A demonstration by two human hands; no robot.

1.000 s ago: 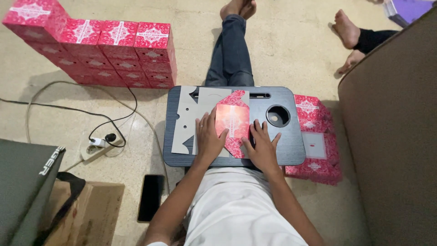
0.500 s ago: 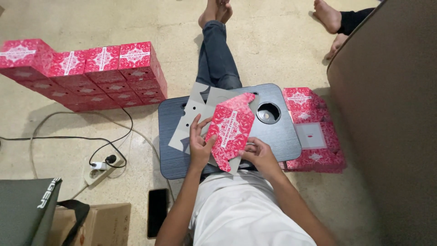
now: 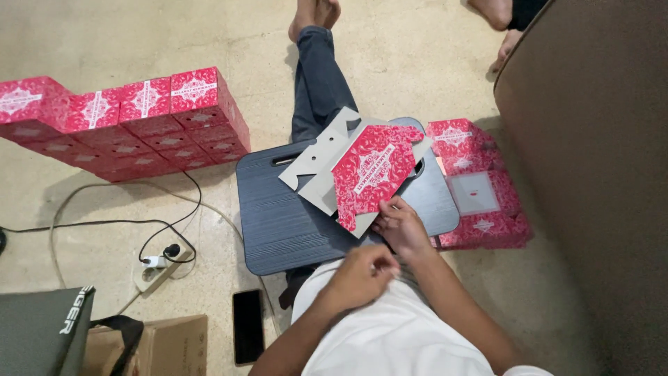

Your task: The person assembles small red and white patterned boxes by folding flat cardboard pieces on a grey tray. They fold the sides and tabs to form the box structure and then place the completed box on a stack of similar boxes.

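The right hand (image 3: 399,226) pinches the red-and-grey flat carton (image 3: 362,174) over the dark lap tray (image 3: 278,223); the left hand (image 3: 362,275) hangs curled, holding nothing.

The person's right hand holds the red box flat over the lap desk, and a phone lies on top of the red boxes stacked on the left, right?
Not quite. The head view shows the phone lying on the floor, not on the stacked boxes. The right hand does hold the red box flat over the lap desk.

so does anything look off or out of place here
Nothing looks damaged or spilled. The flat box blank sits askew on the dark lap desk, held only by the right hand; the left hand is off it.
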